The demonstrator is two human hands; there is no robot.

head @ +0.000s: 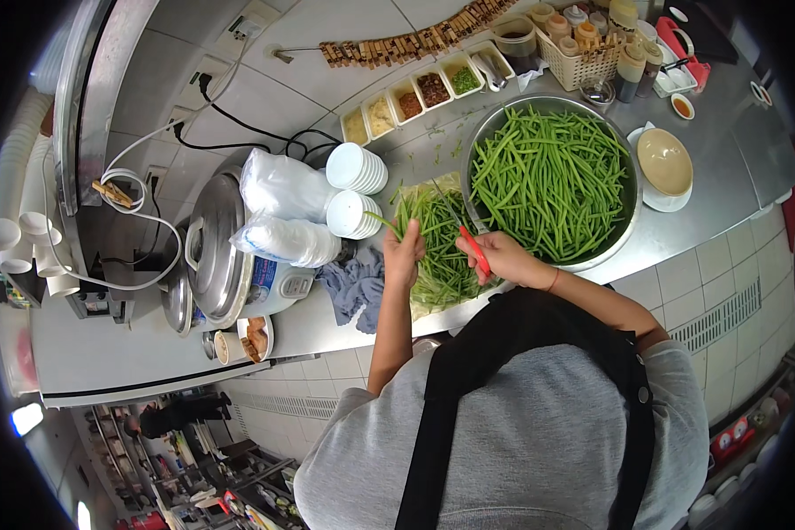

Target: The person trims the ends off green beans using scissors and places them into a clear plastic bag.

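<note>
My left hand (pixel 404 254) holds a green bean (pixel 383 224) that points out to the left past the thumb. In my right hand (pixel 497 255) is a pair of scissors or a knife with a red handle (pixel 474 249); its thin metal blade (pixel 446 202) reaches up and left. Below both hands lies a pile of green beans (pixel 440 275) on a clear plastic bag (pixel 430 306). To the right stands a large metal bowl (pixel 626 244) heaped with long green beans (pixel 550 179).
Stacked white cups (pixel 356 169), a blue-grey cloth (pixel 358 285) and lidded rice cookers (pixel 215 245) stand left. Small topping containers (pixel 407 103) and a basket of sauce bottles (pixel 573 66) line the wall. A beige bowl (pixel 664 162) sits right. A person (pixel 182 415) is at lower left.
</note>
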